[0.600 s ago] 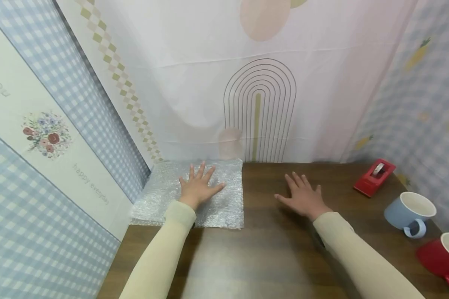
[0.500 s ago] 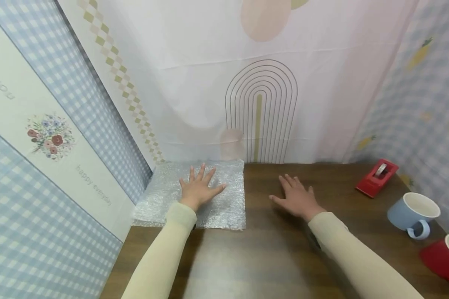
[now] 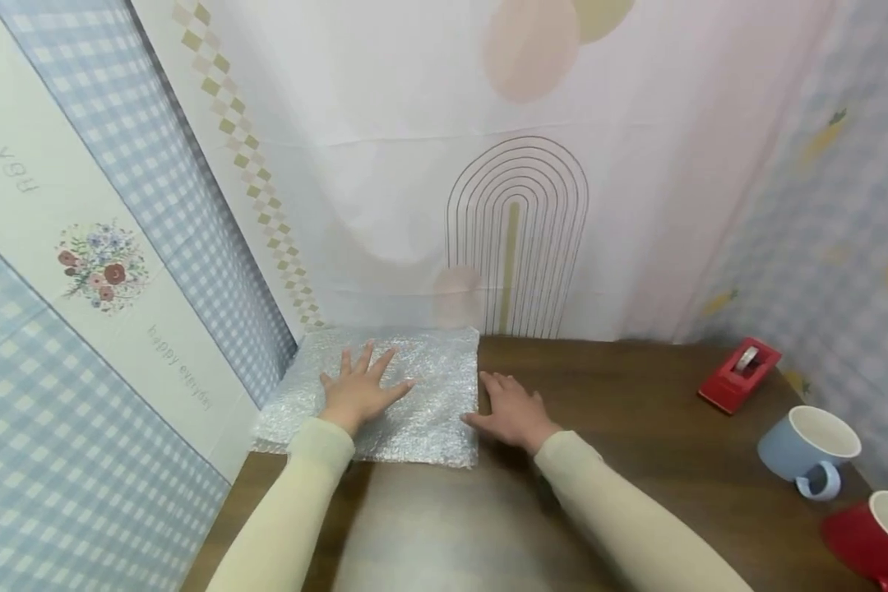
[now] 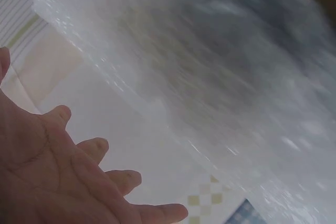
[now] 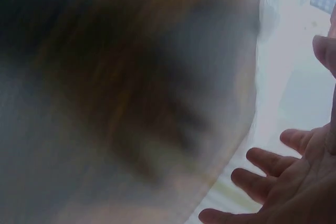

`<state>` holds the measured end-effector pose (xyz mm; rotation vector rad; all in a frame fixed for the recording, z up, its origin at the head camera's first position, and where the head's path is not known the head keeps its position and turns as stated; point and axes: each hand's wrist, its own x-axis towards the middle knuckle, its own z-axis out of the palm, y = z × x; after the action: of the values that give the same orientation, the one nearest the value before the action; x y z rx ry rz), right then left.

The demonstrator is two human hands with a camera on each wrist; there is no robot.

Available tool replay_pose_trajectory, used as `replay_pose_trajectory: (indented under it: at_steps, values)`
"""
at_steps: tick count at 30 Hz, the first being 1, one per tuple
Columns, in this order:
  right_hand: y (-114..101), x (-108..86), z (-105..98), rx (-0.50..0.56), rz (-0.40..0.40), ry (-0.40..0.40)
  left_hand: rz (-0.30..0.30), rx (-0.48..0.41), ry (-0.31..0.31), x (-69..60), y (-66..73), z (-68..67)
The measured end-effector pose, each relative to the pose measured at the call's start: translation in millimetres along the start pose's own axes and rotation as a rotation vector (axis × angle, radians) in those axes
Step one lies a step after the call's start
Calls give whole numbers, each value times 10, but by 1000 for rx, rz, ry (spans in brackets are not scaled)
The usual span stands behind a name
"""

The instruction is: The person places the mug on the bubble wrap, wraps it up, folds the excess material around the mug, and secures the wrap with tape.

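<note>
The left grip (image 3: 357, 399) is spreading wide, its fingers fanning apart and holding nothing; it is hovering over a flat, clear, silvery sheet of plastic bubble wrap (image 3: 432, 423), its palm showing clear of the sheet in the left wrist view. The right grip (image 3: 514, 415) is also spreading its fingers and holding nothing, its thumb tip reaching over the sheet's right edge. Whether that thumb is touching the sheet, I cannot tell. Beneath both grips, the sheet is lying on a dark brown wood-grain worktop (image 3: 636, 427). Well off to the right of the right grip and slightly beyond it, a red tape dispenser (image 3: 723, 392) is sitting. Nearer than the dispenser, a light blue ceramic-looking mug (image 3: 788, 450) is standing, and a red mug with a white interior (image 3: 851, 538) is standing nearer still. Beyond both grips, a pale printed cloth (image 3: 385, 222) is hanging.
</note>
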<state>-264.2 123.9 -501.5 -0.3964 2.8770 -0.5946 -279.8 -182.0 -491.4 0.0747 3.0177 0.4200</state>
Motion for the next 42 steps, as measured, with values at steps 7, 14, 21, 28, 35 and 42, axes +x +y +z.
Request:
replay_pose_trajectory:
  at_steps: [7, 14, 21, 28, 35, 42]
  values:
    - [-157, 6, 172, -6, 2, 0, -74, 26, -39, -148, -293, -72]
    - [-225, 44, 202, -37, -12, 11, -125, 18, -52, -308, -630, -116]
    - [-258, 13, 278, -31, -8, 41, -138, -14, -102, -474, -817, -89]
    - [-358, 68, 270, 98, -29, 142, -136, 9, -32, -432, -879, -129]
    - [-305, 164, 363, 271, -22, 166, -163, -31, -36, -434, -886, -138]
    - [11, 538, 684, 305, -54, 219, -175, 4, -44, -450, -871, -125]
